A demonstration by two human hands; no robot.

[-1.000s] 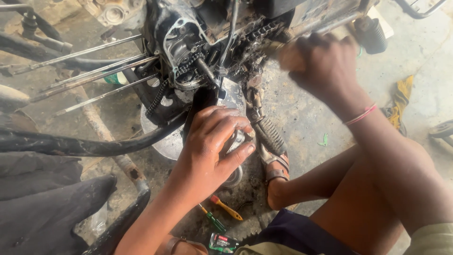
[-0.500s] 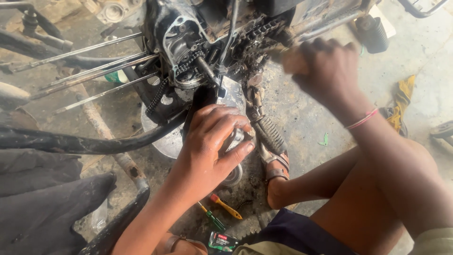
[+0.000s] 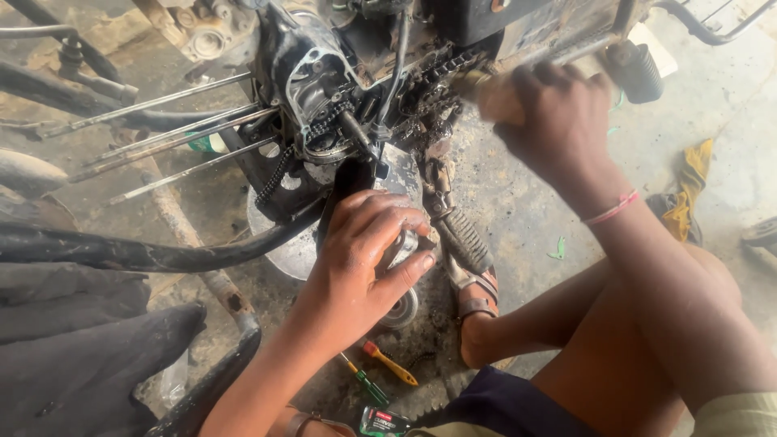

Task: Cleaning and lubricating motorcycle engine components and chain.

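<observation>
Left hand (image 3: 364, 259) curls loosely over a metal part (image 3: 402, 244) just below the open motorcycle engine (image 3: 324, 97), while right hand (image 3: 558, 121) clamps a wooden-handled tool (image 3: 486, 93) beside its chain (image 3: 441, 73), screwdrivers (image 3: 380, 368) on the floor beneath.

A small dark packet (image 3: 384, 422) (red and green label) lies at the bottom edge

Under me is a stained, oily concrete floor (image 3: 526, 210). An orange-handled screwdriver (image 3: 390, 363) and a green-handled one (image 3: 366, 384) lie side by side on it near my knee, with a small red-and-green packet (image 3: 382, 422) just below them. A yellow rag (image 3: 688, 190) lies crumpled off to my right, a green scrap (image 3: 558, 249) between it and my sandalled foot (image 3: 473, 295).
</observation>
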